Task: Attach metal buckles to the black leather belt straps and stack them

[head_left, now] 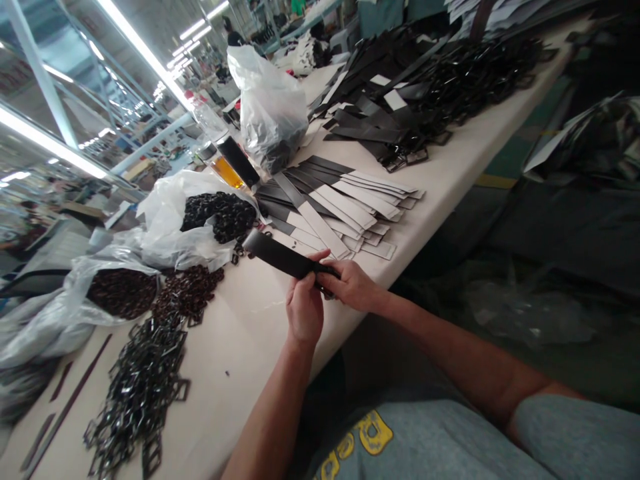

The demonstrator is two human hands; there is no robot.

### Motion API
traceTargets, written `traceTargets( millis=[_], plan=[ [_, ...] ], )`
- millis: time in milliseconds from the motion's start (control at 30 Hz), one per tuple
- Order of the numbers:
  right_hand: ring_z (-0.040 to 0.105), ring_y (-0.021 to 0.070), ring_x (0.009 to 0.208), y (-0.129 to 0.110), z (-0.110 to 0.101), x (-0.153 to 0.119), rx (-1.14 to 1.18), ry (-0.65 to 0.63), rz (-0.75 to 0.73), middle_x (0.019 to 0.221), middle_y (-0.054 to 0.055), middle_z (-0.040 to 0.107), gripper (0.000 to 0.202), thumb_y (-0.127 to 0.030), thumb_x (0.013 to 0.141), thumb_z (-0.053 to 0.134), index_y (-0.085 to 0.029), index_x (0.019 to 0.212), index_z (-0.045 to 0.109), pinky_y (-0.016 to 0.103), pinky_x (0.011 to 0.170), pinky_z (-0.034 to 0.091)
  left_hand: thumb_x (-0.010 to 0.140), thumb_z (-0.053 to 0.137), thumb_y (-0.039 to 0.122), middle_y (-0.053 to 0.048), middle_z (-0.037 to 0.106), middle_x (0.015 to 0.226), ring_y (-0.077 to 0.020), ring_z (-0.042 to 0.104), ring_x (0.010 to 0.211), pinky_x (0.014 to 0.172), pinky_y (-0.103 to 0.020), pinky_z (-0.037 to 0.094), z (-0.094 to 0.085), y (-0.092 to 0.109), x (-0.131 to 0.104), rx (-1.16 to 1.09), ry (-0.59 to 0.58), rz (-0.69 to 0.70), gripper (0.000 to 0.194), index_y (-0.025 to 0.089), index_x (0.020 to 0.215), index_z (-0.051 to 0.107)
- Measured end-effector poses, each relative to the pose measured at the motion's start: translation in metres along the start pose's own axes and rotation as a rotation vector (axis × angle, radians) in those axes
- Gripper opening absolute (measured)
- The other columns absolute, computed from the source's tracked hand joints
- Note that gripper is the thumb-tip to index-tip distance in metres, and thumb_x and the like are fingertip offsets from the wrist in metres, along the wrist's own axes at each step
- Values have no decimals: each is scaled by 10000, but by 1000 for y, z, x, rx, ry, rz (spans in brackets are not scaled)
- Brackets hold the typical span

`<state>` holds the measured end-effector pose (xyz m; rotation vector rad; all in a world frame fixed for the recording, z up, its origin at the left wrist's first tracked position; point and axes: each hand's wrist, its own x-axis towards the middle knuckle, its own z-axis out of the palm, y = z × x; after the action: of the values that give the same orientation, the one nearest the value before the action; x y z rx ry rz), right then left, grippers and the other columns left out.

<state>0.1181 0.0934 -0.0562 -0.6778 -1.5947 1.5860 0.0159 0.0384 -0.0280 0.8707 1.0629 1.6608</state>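
Observation:
A black strap [275, 255], flat and wide like belt leather, is held over the table's near edge. My left hand [305, 308] is closed around its lower side, thumb on top. At the strap's near end, my right hand [353, 285] pinches it with fingers pressed together. Something dark and shiny shows beneath the fingers, perhaps a buckle, mostly hidden by the hands. Just beyond my hands lies a fanned stack of straps [320, 193], dark at one end and pale at the other.
Metal buckles [145, 380] lie heaped at the left, beside brown pieces [186, 293] spilling from a plastic bag [80, 287]. Another bag holds black pieces [220, 215]. Behind stand a bottle of yellow liquid [226, 171] and a white bag [273, 100]. Buckled straps [425, 87] pile up at far right.

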Motion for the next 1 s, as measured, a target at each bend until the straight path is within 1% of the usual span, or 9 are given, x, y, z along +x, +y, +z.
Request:
traceTargets(
  millis=[100,233,367,500,567,633,700,833,1000],
  plan=[
    [453,76,433,-1,1,0,15,-6,3,535,-53,525,252,-404,847,605,-152,842,605,193,422,350,822,556,261,-66,727,1130,-178,622,845,614,-237,470,0,-5,-3,57,33,40,277,203,1028,732],
    [440,67,396,0,-3,-2,129,-47,41,538,-65,518,325,-475,843,634,-155,876,593,178,371,336,831,539,319,-65,707,1216,-216,646,918,656,-278,523,3,-5,-5,-18,17,-30,290,240,1055,706],
    [414,51,363,3,-10,-2,262,-157,60,541,-74,503,482,-641,830,637,-165,830,562,166,325,303,819,530,419,-71,656,1323,-224,666,817,606,-321,537,5,1,-6,-17,-32,-137,361,269,1113,676],
    [433,49,377,3,-13,-4,293,-219,47,568,-47,550,589,-746,822,585,-158,802,555,158,326,314,837,539,439,-98,685,1219,-213,677,747,630,-337,542,2,5,-8,-4,-125,-181,398,231,1146,680],
    [446,53,379,3,-13,-7,280,-206,37,581,-41,561,616,-774,818,562,-158,812,554,159,327,326,852,552,425,-96,706,1120,-205,668,731,631,-330,540,-1,4,-10,-1,-169,-203,405,217,1176,675],
    [458,59,377,6,-13,-11,250,-199,29,584,-33,567,633,-795,817,536,-162,809,545,168,329,342,845,585,410,-90,717,1044,-193,646,711,620,-315,536,-2,2,-13,7,-174,-208,419,201,1197,673],
    [461,71,371,10,-14,-13,208,-191,10,553,-38,547,638,-810,811,523,-173,798,534,179,326,343,854,595,402,-93,716,1038,-192,631,733,616,-303,537,-3,-4,-15,41,-129,-213,434,188,1223,669],
    [456,91,387,16,-10,-20,108,-77,-54,494,-56,488,559,-761,836,548,-208,757,523,202,352,344,851,566,476,-86,724,962,-238,643,805,600,-308,544,0,-15,-18,102,-69,-200,519,210,1287,659],
    [465,89,409,14,-1,-29,190,-32,23,607,-11,557,574,-755,835,557,-181,832,557,200,338,347,881,547,532,-59,714,826,-210,596,628,541,-321,533,-2,-16,-24,209,-77,-185,539,210,1296,665]
  ],
)
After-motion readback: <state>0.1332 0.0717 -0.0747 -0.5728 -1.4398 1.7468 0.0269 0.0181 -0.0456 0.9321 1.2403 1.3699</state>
